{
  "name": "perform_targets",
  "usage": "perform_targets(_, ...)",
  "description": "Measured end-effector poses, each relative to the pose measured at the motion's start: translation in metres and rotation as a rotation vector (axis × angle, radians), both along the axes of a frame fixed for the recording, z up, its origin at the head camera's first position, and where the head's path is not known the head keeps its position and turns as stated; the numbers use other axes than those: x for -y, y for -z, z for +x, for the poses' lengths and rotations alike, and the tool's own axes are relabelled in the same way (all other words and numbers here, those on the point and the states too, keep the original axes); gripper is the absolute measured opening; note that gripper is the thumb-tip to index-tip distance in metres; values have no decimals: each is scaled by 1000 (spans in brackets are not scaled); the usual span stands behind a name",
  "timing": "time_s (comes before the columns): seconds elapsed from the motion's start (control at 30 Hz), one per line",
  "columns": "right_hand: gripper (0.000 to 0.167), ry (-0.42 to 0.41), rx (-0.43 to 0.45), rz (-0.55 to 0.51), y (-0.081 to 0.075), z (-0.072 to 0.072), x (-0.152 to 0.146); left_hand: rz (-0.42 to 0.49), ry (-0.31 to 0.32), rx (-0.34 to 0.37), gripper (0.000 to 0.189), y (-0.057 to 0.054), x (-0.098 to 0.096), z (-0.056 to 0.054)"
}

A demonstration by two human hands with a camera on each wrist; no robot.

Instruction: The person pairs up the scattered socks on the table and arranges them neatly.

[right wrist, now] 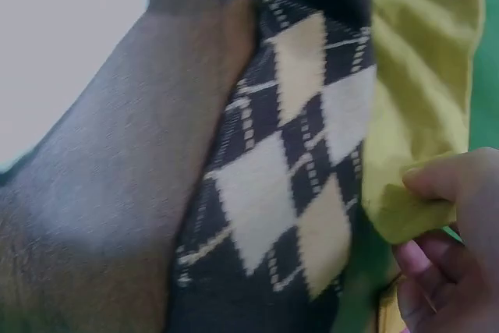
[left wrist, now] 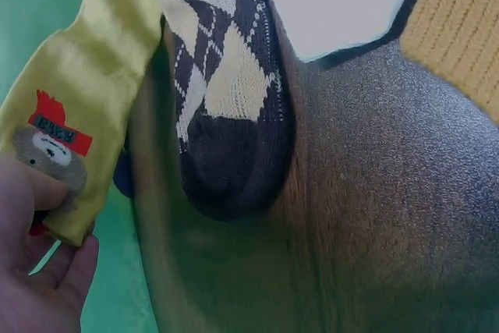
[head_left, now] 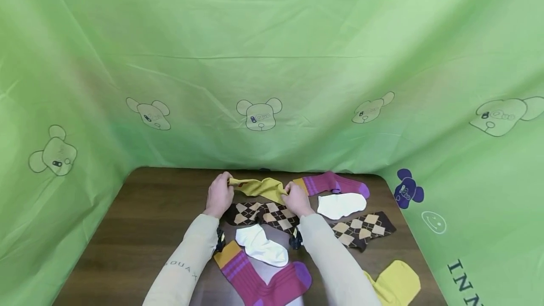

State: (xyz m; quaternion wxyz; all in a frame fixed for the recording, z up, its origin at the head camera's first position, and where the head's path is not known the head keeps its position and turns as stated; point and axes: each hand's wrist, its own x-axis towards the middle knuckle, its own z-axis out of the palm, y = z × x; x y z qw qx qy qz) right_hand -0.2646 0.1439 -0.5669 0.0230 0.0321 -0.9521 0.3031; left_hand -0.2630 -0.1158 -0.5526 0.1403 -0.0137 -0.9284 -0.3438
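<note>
Person in pale sleeves (head_left: pixel 180 259) holds a yellow sock (head_left: pixel 259 188) by both ends at far edge of wood-look counter (head_left: pixel 127 230), in front of green cloth (head_left: pixel 255 37) printed w/ bear heads. L hand (head_left: pixel 219 196) pinches one end, thumb on top, fingers beneath; R hand (head_left: pixel 298 199) pinches the other end the same way. Gripping opp. ends prob. keeps the fabric spread lengthwise rather than bunched; can't tell if its middle touches the counter.

Just nearer the person, a brown argyle sock (head_left: pixel 244 214) lies beside it, then a white sock (head_left: pixel 265 249), then a bent magenta sock (head_left: pixel 272 289) w/ orange cuff. To the right, a 2nd magenta sock (head_left: pixel 352 186), 2nd white sock (head_left: pixel 342 205), 2nd argyle sock (head_left: pixel 369 228) & 2nd yellow sock (head_left: pixel 399 280) run far to near. Laid out one by one like this, prob. so each pattern shows & nothing gets buried.

The held yellow sock looks soft, thin, slightly rippled btwn the hands. Near L hand it has a grey-brown bear face w/ pale muzzle, plus a red patch w/ dark lettering, too small to read. R hand's end is plain yellow.
</note>
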Motion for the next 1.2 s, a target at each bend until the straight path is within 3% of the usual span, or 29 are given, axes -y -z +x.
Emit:
perform_targets(0.17,30,18,-17,-118,-9,0,2,30,11,-17,19,-4,2,1)
perform_targets(0.37,22,50,-46,-216,-16,-1,2,64,1,-10,16,-8,4,1)
perform_targets(0.53,16,35,-79,-247,-20,1,2,129,-42,16,15,-12,7,3)
perform_targets(0.67,9,17,-100,-268,-27,3,3,160,-43,-15,13,-14,9,3)
perform_targets(0.83,21,39,-136,-350,-29,4,4,192,-3,-45,14,-15,11,3)
perform_targets(1.0,28,59,-188,-377,-36,5,7,283,36,-49,21,-19,11,5)
perform_targets(1.2,30,86,-207,-373,-41,9,9,283,22,-81,22,-23,16,8)
